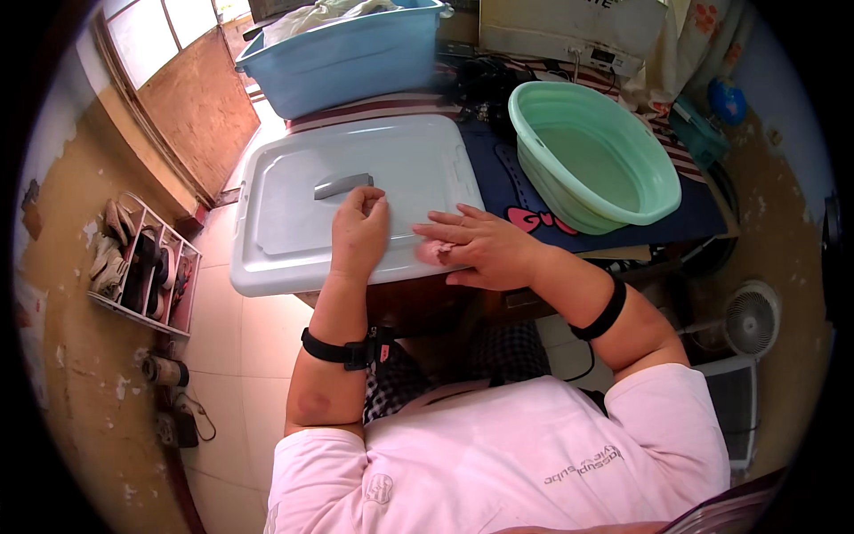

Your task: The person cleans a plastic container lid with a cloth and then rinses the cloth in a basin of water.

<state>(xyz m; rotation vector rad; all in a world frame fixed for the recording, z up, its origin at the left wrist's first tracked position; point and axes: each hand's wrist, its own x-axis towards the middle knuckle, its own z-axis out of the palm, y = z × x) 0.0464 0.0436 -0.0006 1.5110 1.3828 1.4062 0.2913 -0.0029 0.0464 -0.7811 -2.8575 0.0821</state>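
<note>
A pale grey-blue lid (409,169) with a grey handle (342,185) lies flat on the table in front of me. My left hand (359,233) rests on it with curled fingers, just at the handle's right end, and nothing shows in them. Over the lid's near right corner, my right hand (494,249) presses a crumpled pink cloth (436,253) under its fingers. The cloth is slightly blurred and partly hidden by the hand. A green basin (525,160) with cloudy-looking water stands to the right of the lid.
Behind the lid stands a blue tub (356,62) with pale cloth or plastic in it. Dark tangled items (485,89) lie between tub and basin. On the floor at left is a shoe rack (142,267); a small fan (750,319) stands at right.
</note>
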